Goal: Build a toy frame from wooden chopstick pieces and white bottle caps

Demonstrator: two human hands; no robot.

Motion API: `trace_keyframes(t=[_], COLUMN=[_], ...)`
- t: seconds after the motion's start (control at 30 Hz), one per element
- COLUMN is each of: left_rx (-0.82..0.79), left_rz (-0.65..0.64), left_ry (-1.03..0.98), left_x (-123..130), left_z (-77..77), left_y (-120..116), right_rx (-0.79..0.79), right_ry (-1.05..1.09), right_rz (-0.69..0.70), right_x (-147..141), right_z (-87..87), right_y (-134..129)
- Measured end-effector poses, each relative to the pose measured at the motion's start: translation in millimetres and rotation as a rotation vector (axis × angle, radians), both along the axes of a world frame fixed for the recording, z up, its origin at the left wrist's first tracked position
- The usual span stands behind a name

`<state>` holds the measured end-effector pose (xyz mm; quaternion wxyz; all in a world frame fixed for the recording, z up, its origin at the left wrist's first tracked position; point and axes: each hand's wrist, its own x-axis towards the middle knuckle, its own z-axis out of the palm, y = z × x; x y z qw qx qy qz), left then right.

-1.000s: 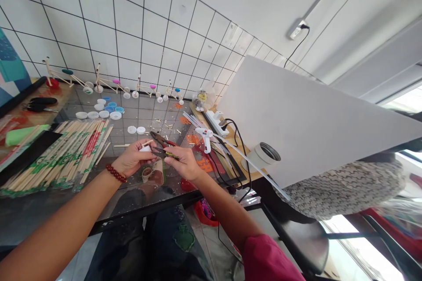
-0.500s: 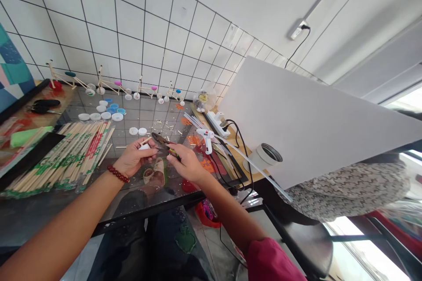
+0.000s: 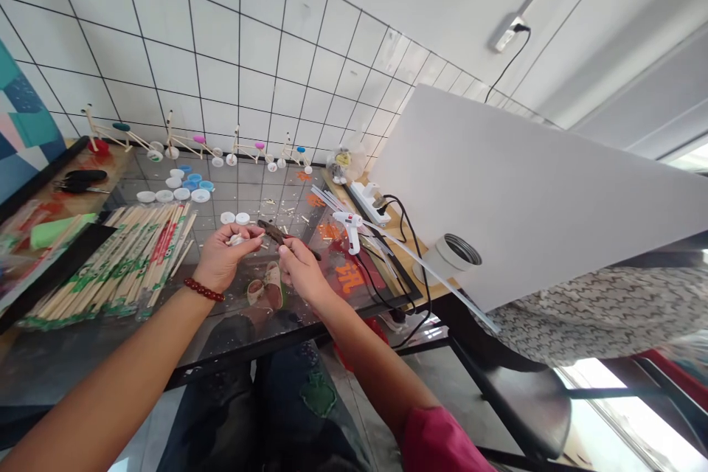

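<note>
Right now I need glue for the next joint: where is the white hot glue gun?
In the head view the white hot glue gun stands on the glass table, right of the right hand, just in front of the white power strip.

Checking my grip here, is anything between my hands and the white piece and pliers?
Nothing visible. The left hand holds the white piece directly, and the right hand grips the pliers, whose tip sits beside that piece.

Bare glass [image 3: 232, 310] lay open near the table's front edge. Chopstick packets [image 3: 110, 258] crowded the left, caps [image 3: 180, 188] and stick models [image 3: 188, 144] lined the back, and the glue gun [image 3: 349, 225] with its cords [image 3: 387, 273] blocked the right.
</note>
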<state>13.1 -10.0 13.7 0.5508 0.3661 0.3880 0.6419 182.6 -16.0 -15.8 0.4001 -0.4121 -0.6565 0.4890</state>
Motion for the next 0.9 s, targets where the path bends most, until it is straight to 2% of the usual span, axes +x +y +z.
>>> trace_keyframes(t=[0.07,0.1,0.17,0.27,0.33,0.43,0.6,0.9], left_rx=[0.002,-0.007,-0.031,-0.036,-0.018,-0.004,-0.016,0.003], left_rz=[0.027,0.037,0.047,0.034,0.015,-0.039,-0.134,-0.221], left_ry=[0.052,0.068,0.078,0.087,0.106,0.149,0.176,0.165], left_x=[2,3,4,3,2,2,1,2], left_z=[-0.5,-0.8,-1.2,-1.2,-0.8,-0.2,1.8,-1.5], left_y=[0,0,0,0,-1,-2,-4,-5], right_rx=[-0.144,-0.16,-0.05,0.186,0.248,0.276,0.319,0.284], right_ry=[0.102,0.093,-0.066,-0.433,-0.609,-0.733,-0.726,-0.524], right_rz=[-0.022,-0.04,-0.092,-0.159,-0.141,-0.096,-0.004,0.111], right_x=[-4,-4,-3,4,8,13,21,29], right_z=[7.2,11.8,21.8,34.4,39.8,44.1,46.9,41.1], right_y=[-3,-5,-8,-11,-12,-12,-11,-9])
